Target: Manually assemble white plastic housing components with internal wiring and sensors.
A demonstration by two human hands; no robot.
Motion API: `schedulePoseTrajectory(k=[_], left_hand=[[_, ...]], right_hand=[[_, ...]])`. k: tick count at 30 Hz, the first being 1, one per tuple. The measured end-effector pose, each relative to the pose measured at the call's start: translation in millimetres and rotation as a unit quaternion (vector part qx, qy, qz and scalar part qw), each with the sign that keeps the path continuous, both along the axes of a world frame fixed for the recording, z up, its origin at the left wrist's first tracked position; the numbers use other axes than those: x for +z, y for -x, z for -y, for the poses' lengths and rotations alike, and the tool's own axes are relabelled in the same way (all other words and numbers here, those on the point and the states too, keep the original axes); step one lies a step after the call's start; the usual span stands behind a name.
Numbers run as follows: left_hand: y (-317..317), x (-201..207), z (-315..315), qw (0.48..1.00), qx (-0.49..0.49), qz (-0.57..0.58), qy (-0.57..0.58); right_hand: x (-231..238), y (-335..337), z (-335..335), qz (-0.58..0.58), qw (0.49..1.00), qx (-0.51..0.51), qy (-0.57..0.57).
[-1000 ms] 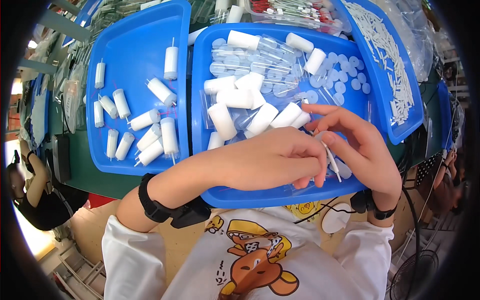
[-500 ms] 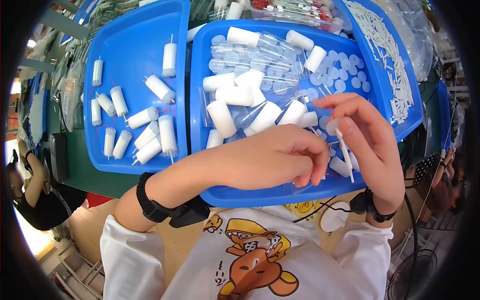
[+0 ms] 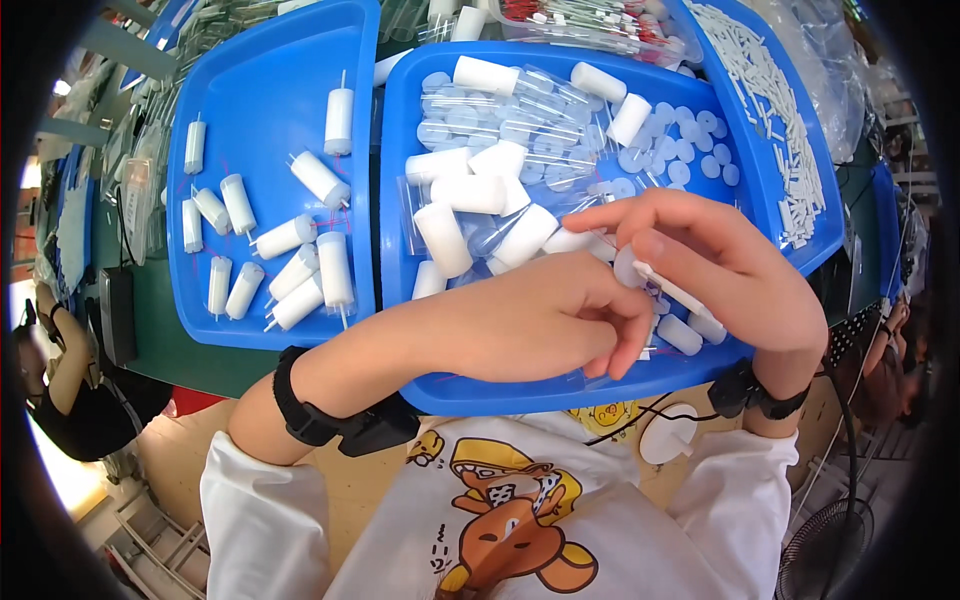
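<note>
My right hand (image 3: 722,265) pinches a small white disc (image 3: 627,268) with a thin white stick (image 3: 672,289) running out of it, held over the front right of the middle blue tray (image 3: 520,392). My left hand (image 3: 545,325) lies across the tray's front, its fingertips meeting the right hand at the disc and pinching there. White plastic cylinders (image 3: 442,238), clear tubes (image 3: 520,110) and loose white discs (image 3: 690,160) lie in the tray behind both hands.
A second blue tray (image 3: 270,70) on the left holds several white cylinders with pins (image 3: 334,268). A third blue tray (image 3: 775,130) at the right holds many small white sticks. Another person (image 3: 60,370) sits at the far left. A fan (image 3: 840,550) stands at bottom right.
My right hand has drawn the stick and disc back toward me and to the left. My left hand stayed over the tray's front, fingertips closing in on the disc.
</note>
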State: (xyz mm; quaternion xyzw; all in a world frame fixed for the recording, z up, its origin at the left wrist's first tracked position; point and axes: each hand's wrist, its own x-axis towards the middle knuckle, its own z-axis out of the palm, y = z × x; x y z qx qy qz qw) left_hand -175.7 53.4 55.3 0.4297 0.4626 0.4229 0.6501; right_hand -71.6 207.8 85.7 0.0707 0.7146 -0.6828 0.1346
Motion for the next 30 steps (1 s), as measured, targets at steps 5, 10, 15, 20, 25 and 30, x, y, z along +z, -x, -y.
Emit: schedulePoseTrajectory(k=[5, 10, 15, 20, 25, 30], left_hand=[[0.7, -0.8, -0.4, 1.000, 0.005, 0.019, 0.009], [-1.0, -2.4, 1.3, 0.998, 0.024, 0.051, -0.002], [1.9, 7.9, -2.0, 0.968, 0.091, 0.213, 0.092], [2.6, 0.6, -6.8, 0.910, 0.190, 0.368, -0.002], [3.5, -0.4, -4.9, 0.909, 0.250, 0.322, -0.081], [2.7, 5.0, -7.1, 0.918, 0.295, 0.253, -0.074]], right_hand=[[-6.3, 4.7, -0.3, 0.007, 0.999, -0.006, 0.054], [1.9, -2.1, 0.4, -0.078, 0.995, -0.055, -0.038], [20.7, -7.7, -14.1, -0.187, 0.973, -0.104, -0.091], [26.7, -6.8, -17.2, -0.252, 0.965, -0.040, -0.052], [25.6, 4.7, -16.5, -0.280, 0.954, -0.023, -0.108], [11.7, 15.0, -11.7, -0.295, 0.942, -0.152, -0.041]])
